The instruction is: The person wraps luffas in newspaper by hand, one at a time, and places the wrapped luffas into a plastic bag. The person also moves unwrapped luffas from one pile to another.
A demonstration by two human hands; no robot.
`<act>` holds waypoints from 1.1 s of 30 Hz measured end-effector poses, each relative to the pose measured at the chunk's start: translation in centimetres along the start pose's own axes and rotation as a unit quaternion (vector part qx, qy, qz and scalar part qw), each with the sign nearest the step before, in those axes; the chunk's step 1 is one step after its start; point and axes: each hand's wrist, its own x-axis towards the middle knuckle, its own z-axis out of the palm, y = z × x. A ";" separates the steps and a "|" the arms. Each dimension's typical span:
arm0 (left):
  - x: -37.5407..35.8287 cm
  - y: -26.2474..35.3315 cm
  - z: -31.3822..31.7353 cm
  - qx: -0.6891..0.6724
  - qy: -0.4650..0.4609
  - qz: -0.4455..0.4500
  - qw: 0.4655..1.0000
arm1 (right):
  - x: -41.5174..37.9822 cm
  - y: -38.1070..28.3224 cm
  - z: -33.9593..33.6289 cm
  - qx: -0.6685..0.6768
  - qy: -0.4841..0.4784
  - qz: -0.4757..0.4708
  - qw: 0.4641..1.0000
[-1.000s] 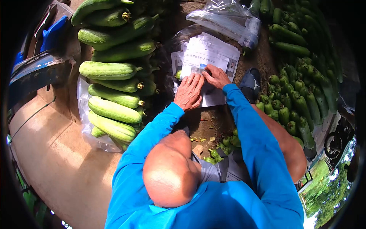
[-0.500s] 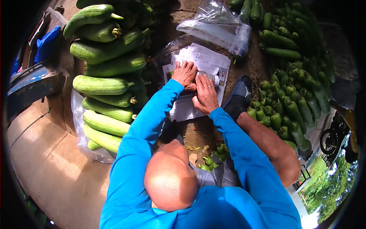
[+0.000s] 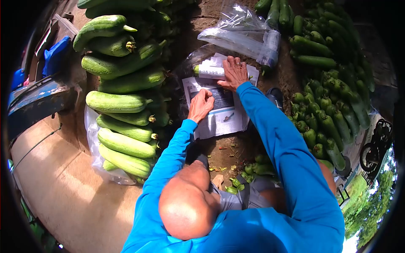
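A green vegetable rolled in printed paper [image 3: 211, 72] lies across the top of a newspaper stack [image 3: 217, 122], its green tip showing at the left end. My right hand [image 3: 234, 74] is closed over the roll's right end, thumb below and fingers above. Lower left, my left hand [image 3: 201, 105] rests over the newspaper with its fingers curled together. Whatever those fingers may hold is hidden.
Large green gourds [image 3: 118, 102] are stacked at left on a clear plastic sheet [image 3: 93, 143]. Smaller green vegetables [image 3: 325, 114] are heaped at right. Plastic bags [image 3: 236, 31] lie beyond the papers. Loose green pieces [image 3: 234, 185] lie near my legs.
My hands have moved apart: the right went up and right, the left down and slightly left. More of the paper roll and the printed sheet below it shows.
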 end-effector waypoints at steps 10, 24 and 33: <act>4.0 2.0 -0.4 -0.013 -0.175 -0.085 0.981 | 2.6 3.6 -2.5 0.327 -0.262 -0.044 0.907; 7.2 15.0 -5.1 -0.164 -0.414 -0.139 0.884 | -2.6 10.8 -9.4 0.846 -0.332 0.077 0.410; 9.5 12.7 -4.5 0.069 -0.304 -0.156 0.937 | 1.3 17.9 -7.5 0.176 -0.040 0.084 0.980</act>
